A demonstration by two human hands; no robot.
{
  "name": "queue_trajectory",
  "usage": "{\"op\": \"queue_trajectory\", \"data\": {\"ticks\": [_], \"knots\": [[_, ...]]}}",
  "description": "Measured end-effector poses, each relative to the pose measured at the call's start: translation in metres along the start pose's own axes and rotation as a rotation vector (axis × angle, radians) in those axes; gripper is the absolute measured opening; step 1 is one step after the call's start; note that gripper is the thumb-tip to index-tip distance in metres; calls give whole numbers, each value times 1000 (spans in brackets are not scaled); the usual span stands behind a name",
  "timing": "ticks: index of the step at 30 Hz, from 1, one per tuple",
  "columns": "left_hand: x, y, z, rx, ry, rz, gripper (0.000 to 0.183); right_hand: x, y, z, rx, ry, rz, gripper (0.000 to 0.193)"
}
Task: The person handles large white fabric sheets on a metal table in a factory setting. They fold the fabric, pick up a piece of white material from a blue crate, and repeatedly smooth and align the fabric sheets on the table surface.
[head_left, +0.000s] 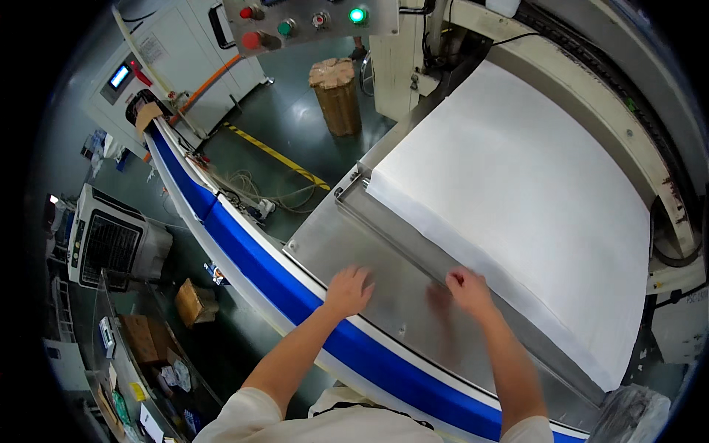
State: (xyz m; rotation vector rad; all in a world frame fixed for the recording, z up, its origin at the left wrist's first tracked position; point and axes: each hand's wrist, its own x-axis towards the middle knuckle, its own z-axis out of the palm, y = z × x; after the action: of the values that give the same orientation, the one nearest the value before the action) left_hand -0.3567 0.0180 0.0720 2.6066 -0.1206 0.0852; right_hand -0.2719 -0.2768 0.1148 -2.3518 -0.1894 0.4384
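Sheet (509, 199), broad, smooth and white, lies ahead and to the right of the person's bare left hand (351, 291) and right hand (470, 290), beyond a long grey metal strip (406, 235). The right is nearer, fingers curled in; I can't tell whether they grip anything. The left, loosely bent and seemingly empty, is over the shiny steel surface (325, 240). The sheet's long axis slants from far left to near right, its near edge facing the person.
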Motion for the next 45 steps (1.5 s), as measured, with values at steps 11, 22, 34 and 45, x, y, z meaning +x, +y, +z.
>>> {"op": "queue_trajectory", "data": {"ticks": [11, 22, 34, 45], "knots": [[102, -10, 60, 103, -1, 101, 49, 230, -60, 35, 80, 73, -264, 22], [115, -9, 56, 11, 22, 100, 47, 273, -69, 39, -100, 106, -263, 20], [232, -55, 26, 226, 323, 281, 61, 277, -60, 45, -104, 204, -332, 18], [207, -63, 28, 269, 381, 253, 34, 281, -63, 39, -46, 124, -236, 22]]}}
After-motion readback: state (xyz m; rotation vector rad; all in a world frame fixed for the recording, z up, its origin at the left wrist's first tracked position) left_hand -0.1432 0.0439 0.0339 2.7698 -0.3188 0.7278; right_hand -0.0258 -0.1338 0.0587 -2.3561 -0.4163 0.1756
